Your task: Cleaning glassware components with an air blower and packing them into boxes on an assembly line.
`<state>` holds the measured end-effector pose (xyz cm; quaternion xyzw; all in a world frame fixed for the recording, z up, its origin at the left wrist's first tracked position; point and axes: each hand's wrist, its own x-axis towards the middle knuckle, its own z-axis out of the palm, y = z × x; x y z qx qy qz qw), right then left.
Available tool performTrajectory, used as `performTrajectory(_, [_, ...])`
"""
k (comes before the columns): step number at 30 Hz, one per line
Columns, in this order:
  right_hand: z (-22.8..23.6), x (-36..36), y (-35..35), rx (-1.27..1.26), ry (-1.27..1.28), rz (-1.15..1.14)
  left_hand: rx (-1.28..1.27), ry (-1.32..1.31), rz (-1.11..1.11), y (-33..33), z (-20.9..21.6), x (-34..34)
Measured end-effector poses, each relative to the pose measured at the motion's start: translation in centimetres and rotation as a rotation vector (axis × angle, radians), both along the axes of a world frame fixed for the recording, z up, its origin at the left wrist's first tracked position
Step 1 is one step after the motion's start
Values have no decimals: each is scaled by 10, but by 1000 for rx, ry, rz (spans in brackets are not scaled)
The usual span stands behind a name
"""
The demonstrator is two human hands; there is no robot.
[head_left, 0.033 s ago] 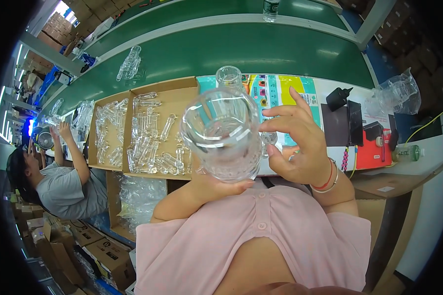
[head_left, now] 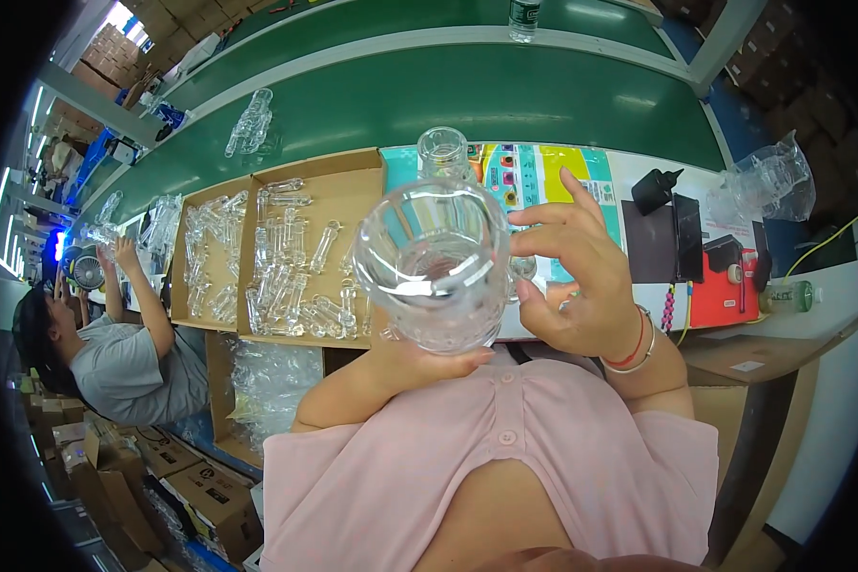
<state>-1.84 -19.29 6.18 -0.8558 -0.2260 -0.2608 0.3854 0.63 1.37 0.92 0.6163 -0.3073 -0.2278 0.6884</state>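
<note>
Close in front of my chest, I hold up a clear glass vessel (head_left: pixel 434 305) with a wide round rim, which faces up at a tilt. My left hand (head_left: pixel 431 360) is wrapped round its lower part, partly hidden by the glass. At the vessel's right side, my right hand (head_left: pixel 577 272) has its thumb and forefinger about a small glass side piece (head_left: pixel 521 268), the other fingers raised. Another clear glass piece (head_left: pixel 443 151) stands just beyond, on a colourful printed sheet (head_left: pixel 572 172).
To the left, cardboard trays (head_left: pixel 329 176) hold several small glass tubes (head_left: pixel 324 246); plastic bags (head_left: pixel 275 377) lie below. A person in grey (head_left: pixel 133 367) works further left. At right are a black bottle (head_left: pixel 655 191), a red box (head_left: pixel 725 305) and a bagged glass piece (head_left: pixel 763 183).
The vessel's rim has shifted slightly down and to the right as the glass tilts. Both hands stay nearly where they were.
</note>
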Motion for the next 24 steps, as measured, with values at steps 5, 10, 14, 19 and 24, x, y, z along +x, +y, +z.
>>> performTrajectory(5, [-5,5,-1,-19,-1,5,235,-358,-107,-3,2,8])
performTrajectory(10, [-20,13,-3,-18,-136,-2,294,-158,55,2,-9,-2])
performTrajectory(14, [-42,9,32,-37,-121,100,-285,-211,327,0,-18,-6])
performTrajectory(19, [-88,7,36,204,222,186,-127,-557,622,32,-56,0])
performTrajectory(24, [-105,1,49,533,940,947,-421,93,311,45,-42,5])
